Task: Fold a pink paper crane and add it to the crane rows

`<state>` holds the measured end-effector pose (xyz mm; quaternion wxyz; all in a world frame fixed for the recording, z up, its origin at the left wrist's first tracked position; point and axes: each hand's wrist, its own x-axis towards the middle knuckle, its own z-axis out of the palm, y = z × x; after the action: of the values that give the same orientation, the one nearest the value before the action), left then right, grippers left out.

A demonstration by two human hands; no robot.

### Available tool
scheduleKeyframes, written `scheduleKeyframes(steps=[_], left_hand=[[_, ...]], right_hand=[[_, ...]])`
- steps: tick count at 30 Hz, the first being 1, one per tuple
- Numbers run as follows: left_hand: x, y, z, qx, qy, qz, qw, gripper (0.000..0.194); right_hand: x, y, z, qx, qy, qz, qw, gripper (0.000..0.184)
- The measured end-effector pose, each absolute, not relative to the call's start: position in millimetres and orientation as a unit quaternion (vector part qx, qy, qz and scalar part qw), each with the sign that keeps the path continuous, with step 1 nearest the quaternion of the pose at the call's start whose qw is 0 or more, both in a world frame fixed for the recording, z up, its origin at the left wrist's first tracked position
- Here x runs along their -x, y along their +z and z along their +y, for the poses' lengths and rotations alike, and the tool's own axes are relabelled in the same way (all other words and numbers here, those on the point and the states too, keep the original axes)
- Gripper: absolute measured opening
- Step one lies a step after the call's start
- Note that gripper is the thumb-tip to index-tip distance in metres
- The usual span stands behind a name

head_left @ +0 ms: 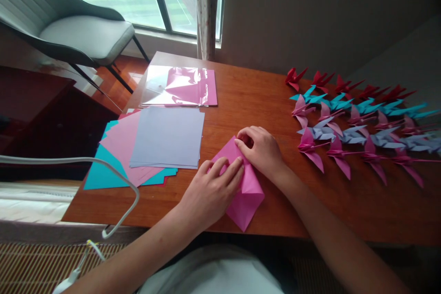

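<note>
A partly folded sheet of pink origami paper [250, 183] lies at the near edge of the wooden table, its creased lower flap pointing toward me. My right hand [263, 151] pinches the paper's upper edge between thumb and index finger. From the left, my left hand [215, 188] reaches over the sheet with its bent fingers pressed on the paper, fingertips close to my right thumb. The left thumb is hidden, and both hands cover part of the folds.
Rows of folded paper cranes, including a red crane [292, 79] and a magenta crane [310, 147], stand at right. On the left lie loose paper sheets [168, 135] and a plastic-wrapped paper pack [186, 86]. A white cable [132, 206] curves over the table's left corner.
</note>
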<state>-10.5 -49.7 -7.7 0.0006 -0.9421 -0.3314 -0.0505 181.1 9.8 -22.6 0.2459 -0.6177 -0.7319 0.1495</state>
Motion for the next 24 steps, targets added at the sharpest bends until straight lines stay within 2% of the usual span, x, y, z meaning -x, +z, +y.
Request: scheduleKeyframes(steps=[24], left_hand=[[10,-10,-50,0.941,-0.067,-0.331,0.002,0.044]], right_hand=[[-206,-17,-8,0.564,0.18,-0.767,0.249,0.007]])
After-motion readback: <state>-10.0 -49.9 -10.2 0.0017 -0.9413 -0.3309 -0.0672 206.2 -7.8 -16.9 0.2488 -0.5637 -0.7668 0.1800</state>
